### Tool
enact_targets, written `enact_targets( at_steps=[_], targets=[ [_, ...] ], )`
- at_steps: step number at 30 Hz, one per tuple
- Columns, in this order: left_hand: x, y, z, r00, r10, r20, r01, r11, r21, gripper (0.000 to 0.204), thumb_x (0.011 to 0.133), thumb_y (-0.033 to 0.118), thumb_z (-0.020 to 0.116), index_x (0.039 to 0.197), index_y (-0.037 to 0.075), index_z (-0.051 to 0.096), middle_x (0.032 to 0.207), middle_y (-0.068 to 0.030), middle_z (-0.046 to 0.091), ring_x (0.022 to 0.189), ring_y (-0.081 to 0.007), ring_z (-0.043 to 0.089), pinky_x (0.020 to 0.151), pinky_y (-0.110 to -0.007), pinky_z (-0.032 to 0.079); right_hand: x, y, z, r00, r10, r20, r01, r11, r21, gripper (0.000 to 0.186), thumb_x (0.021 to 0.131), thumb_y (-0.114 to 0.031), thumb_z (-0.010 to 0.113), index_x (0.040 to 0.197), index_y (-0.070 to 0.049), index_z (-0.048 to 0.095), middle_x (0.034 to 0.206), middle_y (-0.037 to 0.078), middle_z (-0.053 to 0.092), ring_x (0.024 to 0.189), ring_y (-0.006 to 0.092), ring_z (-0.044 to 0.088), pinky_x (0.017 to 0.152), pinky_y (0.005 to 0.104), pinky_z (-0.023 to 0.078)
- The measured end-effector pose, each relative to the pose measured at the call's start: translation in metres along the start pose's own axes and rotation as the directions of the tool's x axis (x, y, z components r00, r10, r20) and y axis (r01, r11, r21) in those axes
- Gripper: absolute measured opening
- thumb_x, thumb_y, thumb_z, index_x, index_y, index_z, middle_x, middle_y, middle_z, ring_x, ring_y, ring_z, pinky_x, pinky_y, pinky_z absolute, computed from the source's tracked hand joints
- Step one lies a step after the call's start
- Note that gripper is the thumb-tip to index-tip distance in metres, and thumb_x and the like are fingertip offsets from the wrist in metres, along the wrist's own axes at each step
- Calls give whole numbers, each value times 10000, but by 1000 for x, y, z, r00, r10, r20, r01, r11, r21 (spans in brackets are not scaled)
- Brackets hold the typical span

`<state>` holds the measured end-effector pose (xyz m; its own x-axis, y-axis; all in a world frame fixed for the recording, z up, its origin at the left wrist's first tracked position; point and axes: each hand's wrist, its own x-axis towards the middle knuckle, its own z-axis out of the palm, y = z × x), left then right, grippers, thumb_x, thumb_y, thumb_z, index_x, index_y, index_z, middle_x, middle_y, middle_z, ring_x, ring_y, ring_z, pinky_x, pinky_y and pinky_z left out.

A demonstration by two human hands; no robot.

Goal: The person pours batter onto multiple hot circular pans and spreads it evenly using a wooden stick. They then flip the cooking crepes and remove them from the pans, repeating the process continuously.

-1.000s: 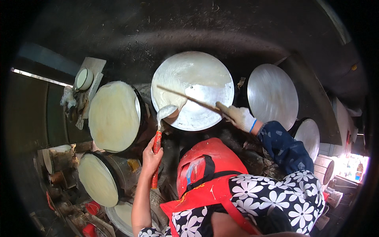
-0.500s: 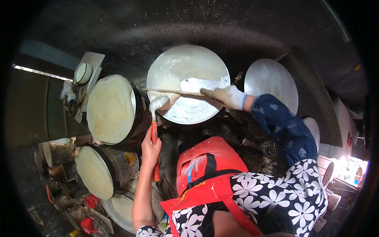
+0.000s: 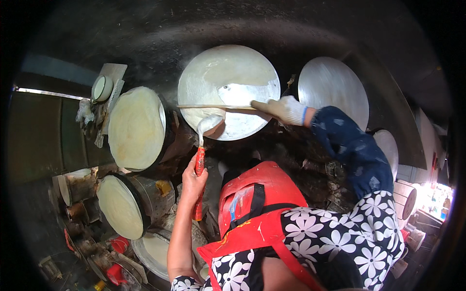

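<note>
Nearest, beyond the red apron [image 3: 262, 196], the bare left hand [image 3: 194, 177] is closed around the red handle of a metal ladle [image 3: 200, 159], whose long axis points away from the person. To the left sit two thin, pale crepes [image 3: 119, 206] [image 3: 135, 128]. The ladle's bowl hangs over the near-left part of the central round griddle [image 3: 252, 123], just on the near side of a wooden stick [image 3: 208, 106]. The gloved right hand [image 3: 284, 109] grips that stick's right end; the stick extends leftward from it, crosswise over the griddle, and I cannot tell whether it touches the batter [image 3: 199, 85] covering the left and far portions. The ladle stands close under the stick's left half. A bare griddle [image 3: 332, 92] lies right, beyond the gloved hand.
</note>
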<state>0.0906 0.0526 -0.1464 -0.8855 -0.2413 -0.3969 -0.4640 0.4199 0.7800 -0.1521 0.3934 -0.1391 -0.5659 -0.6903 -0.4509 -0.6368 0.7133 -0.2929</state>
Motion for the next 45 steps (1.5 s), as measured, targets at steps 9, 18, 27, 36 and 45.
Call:
enact_targets(
  at_steps=[9, 18, 27, 36, 45],
  targets=[
    [12, -10, 14, 949, 314, -8, -314, 948, -45, 600, 940, 36, 681, 1526, 18, 559, 1155, -110, 719, 949, -164, 699, 884, -318, 569, -61, -40, 82, 848, 301, -436, -253, 953, 167, 640, 1085, -189, 550, 1679, -168, 313, 1027, 208, 679, 811, 385, 722, 660, 475, 564],
    [-8, 63, -94, 963, 249, -101, -248, 684, -686, 504, 988, 40, 597, 1483, 58, 503, 959, -24, 579, 679, -88, 555, 563, -239, 465, 109, -301, 181, 706, 639, -305, -353, 691, 631, 685, 1072, -181, 545, 1694, -124, 264, 982, 245, 690, 831, 395, 741, 685, 508, 574],
    [-48, -27, -155, 972, 125, 198, 104, 526, -844, 423, 1009, 98, 579, 1413, -10, 523, 836, -4, 486, 600, -82, 454, 502, -244, 422, 33, -314, 230, 496, 813, -304, -482, 549, 683, 605, 1080, -159, 476, 1664, -168, 318, 1019, 265, 683, 894, 484, 717, 749, 592, 549],
    [-73, -68, -156, 898, 28, 439, 357, 538, -764, 275, 1051, 118, 635, 1298, 9, 586, 784, 4, 484, 512, -57, 414, 407, -225, 393, 10, -308, 201, 392, 836, -383, -271, 503, 821, 626, 1073, -204, 539, 1658, -110, 337, 948, 276, 689, 861, 456, 705, 765, 540, 535],
    [-67, -51, -129, 893, -99, 439, 385, 671, -634, 148, 1049, 128, 685, 1168, 75, 615, 699, 39, 452, 471, -47, 382, 406, -225, 349, -67, -279, 236, 602, 764, -233, -474, 577, 665, 675, 1064, -186, 541, 1684, -181, 275, 1103, 279, 698, 958, 501, 718, 799, 585, 567]
  ],
)
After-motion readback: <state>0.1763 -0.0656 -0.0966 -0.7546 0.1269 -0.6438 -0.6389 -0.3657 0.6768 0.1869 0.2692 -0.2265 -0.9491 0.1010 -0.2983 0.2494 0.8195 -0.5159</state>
